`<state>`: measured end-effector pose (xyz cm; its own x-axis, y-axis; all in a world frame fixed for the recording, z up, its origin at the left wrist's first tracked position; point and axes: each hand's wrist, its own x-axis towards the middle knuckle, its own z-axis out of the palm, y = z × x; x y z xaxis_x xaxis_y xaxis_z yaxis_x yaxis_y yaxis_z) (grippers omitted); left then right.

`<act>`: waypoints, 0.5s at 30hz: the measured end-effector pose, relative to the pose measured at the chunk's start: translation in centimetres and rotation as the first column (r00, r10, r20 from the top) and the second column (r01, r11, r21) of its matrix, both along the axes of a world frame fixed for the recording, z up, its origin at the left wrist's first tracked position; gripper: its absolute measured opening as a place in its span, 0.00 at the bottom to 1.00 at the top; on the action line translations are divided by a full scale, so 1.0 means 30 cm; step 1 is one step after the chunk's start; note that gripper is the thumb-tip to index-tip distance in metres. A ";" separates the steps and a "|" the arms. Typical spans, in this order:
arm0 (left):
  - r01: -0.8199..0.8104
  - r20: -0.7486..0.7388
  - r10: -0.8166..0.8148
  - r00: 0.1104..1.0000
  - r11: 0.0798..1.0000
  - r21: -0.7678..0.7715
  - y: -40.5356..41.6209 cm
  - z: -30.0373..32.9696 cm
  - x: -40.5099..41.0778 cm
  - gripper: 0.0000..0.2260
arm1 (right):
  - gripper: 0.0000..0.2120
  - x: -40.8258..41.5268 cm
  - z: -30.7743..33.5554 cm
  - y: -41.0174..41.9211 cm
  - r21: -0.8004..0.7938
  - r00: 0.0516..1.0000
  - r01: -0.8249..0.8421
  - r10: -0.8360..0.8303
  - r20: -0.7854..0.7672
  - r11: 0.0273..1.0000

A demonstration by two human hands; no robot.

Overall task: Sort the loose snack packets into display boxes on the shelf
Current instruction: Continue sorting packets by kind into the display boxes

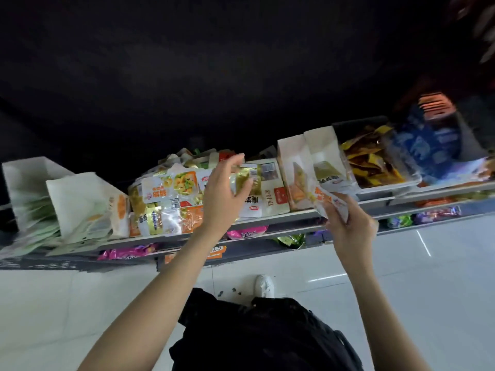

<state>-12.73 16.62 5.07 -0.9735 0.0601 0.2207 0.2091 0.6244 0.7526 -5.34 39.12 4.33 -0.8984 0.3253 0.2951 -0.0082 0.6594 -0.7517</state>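
A gold foil packet [245, 180] is pinched in the fingers [241, 192] of the left hand [223, 196], just above the heap of loose packets [168, 202] on the shelf [267, 219]. A white-and-orange packet [325, 200] is gripped by the right hand [348, 223], fingers curled round its lower edge, in front of the two upright white display boxes [313, 167] that stand to the right of the heap.

The step in hand is judged to be matching each packet to its box. The printed face should be checked against the box front before release, and the packet should be slid in upright through the open top, so that the row already inside is not crumpled. One packet at a time is best fed from the heap, as the pile is likely to slide.

The packets are thin, glossy and crinkled, flat pillow shapes with sealed edges; slippery handling is to be expected. The boxes are matt card, tall, with slanted cut-away fronts. To the left of the heap more white boxes [80, 199] lean, with pale green packets [34, 223] spilling out. Further right of the heap a clear tray [375, 167] of yellow packets is seen.
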 end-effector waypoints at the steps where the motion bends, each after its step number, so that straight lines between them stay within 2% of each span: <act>1: -0.021 0.100 0.017 0.995 0.999 0.040 0.051 -0.025 -0.010 0.20 | 0.15 -0.002 0.003 0.047 0.036 0.999 0.044 -0.044 -0.020 0.998; 4: 0.033 0.437 -0.091 0.895 0.990 0.137 0.194 -0.105 -0.014 0.25 | 0.08 -0.051 0.001 0.126 0.155 0.995 0.102 -0.100 -0.021 0.983; 6: 0.043 0.543 -0.157 0.825 0.975 0.216 0.266 -0.142 -0.007 0.28 | 0.05 -0.114 -0.013 0.135 0.267 1.000 0.029 -0.024 -0.019 0.963; 8: 0.037 0.578 -0.162 0.800 0.974 0.223 0.311 -0.164 -0.009 0.31 | 0.06 -0.185 -0.033 0.119 0.393 0.994 -0.100 0.108 0.002 0.914; 10: 0.025 0.595 -0.161 0.788 0.973 0.230 0.337 -0.169 -0.014 0.30 | 0.06 -0.251 -0.055 0.096 0.591 0.977 -0.206 0.198 0.080 0.780; 11: 0.025 0.598 -0.165 0.784 0.971 0.236 0.345 -0.170 -0.014 0.29 | 0.07 -0.276 -0.069 0.084 0.673 0.960 -0.279 0.219 0.175 0.685; 13: 0.038 0.594 -0.180 0.784 0.969 0.243 0.350 -0.183 -0.013 0.27 | 0.14 -0.306 -0.087 0.065 0.707 0.877 -0.479 0.245 0.414 0.520; 15: 0.051 0.586 -0.189 0.788 0.968 0.244 0.348 -0.206 -0.017 0.28 | 0.18 -0.310 -0.100 0.066 0.681 0.808 -0.586 0.258 0.529 0.440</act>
